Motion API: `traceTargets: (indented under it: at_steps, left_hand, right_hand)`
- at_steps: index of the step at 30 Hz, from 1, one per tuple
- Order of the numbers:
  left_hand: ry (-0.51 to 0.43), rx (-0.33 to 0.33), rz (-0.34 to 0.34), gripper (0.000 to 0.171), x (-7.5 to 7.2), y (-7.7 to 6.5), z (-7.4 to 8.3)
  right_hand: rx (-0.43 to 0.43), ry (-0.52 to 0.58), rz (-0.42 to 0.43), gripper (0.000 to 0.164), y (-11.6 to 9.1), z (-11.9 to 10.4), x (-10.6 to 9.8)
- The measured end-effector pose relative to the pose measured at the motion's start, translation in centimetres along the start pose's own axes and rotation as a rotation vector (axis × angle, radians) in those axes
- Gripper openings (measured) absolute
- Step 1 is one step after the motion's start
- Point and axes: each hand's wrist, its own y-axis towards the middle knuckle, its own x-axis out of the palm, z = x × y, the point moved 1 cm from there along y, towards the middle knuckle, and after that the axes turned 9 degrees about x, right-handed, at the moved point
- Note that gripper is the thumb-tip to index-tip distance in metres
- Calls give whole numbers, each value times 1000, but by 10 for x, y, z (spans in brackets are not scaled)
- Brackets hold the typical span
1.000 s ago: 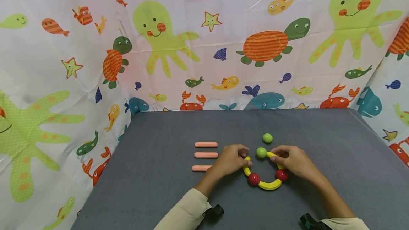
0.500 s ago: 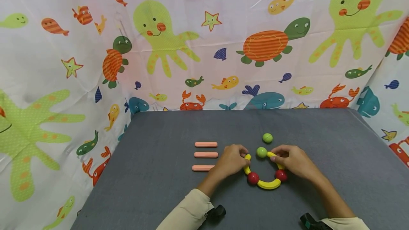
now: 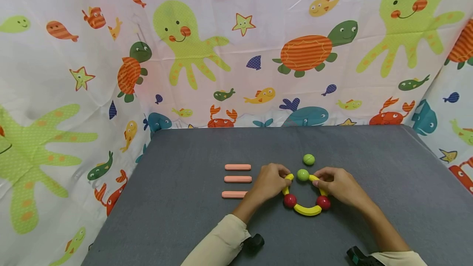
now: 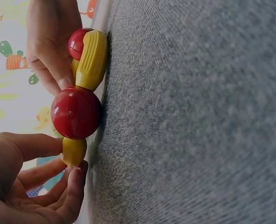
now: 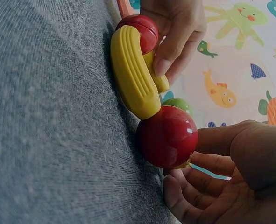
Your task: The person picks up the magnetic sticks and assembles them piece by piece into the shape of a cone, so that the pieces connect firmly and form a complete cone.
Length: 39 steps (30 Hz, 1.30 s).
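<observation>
My left hand (image 3: 270, 182) pinches the upper part of a yellow curved stick (image 3: 285, 191), thumb and fingers around it. A second yellow curved stick (image 3: 313, 178) is pinched by my right hand (image 3: 338, 184). Between them, a left red ball (image 3: 290, 200), a front yellow curved stick (image 3: 308, 210) and a right red ball (image 3: 323, 202) form a chain on the cloth. A green ball (image 3: 303, 175) sits at the right stick's upper end. The left stick's tip is close beside this ball, with a sliver of gap. In the left wrist view, the left red ball (image 4: 76, 113) meets its stick.
Another green ball (image 3: 308, 159) lies behind the ring. Several pink straight sticks (image 3: 238, 179) lie in a column left of my left hand. The grey cloth-covered table (image 3: 177, 216) ends at a sea-animal curtain (image 3: 236, 65).
My left hand has swung its yellow stick's tip up and rightward, closer to the green ball. The red balls and front stick have shifted slightly left and back. My right hand stays in place.
</observation>
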Motion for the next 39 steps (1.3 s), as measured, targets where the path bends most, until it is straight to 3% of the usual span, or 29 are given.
traceTargets:
  at_steps: [6, 27, 33, 39]
  left_hand:
    - [-19, 3, -27, 17, 2, 2, 2]
    - [-52, 72, -11, 18, 4, 0, -1]
    - [-66, 97, -18, 22, -5, -12, -5]
    - [-101, 114, -17, 27, -27, -39, -7]
  right_hand:
    - [5, 0, 1, 25, 0, 0, 0]
    - [-29, -26, 29, 24, 1, 0, 3]
    - [-53, -31, 45, 28, 2, -1, 4]
    - [-138, -55, 107, 29, 4, -7, 4]
